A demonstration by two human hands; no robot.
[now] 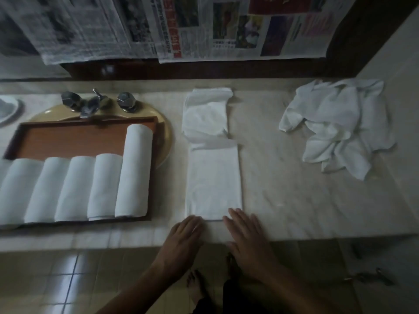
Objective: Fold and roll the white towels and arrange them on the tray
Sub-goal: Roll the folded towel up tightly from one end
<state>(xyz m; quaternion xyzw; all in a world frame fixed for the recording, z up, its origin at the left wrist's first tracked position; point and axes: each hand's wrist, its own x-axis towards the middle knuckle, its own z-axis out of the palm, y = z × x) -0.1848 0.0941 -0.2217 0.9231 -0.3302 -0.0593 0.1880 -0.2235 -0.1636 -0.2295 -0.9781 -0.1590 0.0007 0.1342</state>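
Note:
A white towel (213, 168) lies folded into a long narrow strip on the marble counter, its far end still rumpled. My left hand (181, 239) rests flat at the strip's near left corner, fingers straight. My right hand (247, 236) lies flat at the near right corner, fingertips touching the towel's edge. On the left a brown wooden tray (68, 137) holds several rolled white towels (133, 171) side by side. A heap of unfolded white towels (340, 123) sits at the far right of the counter.
The tray sits over a beige sink basin (166, 137) with metal taps (90, 103) behind it. A white dish (6, 107) is at the far left. Newspapers (181, 28) cover the wall behind. The counter's front edge runs just below my hands, with tiled floor beneath.

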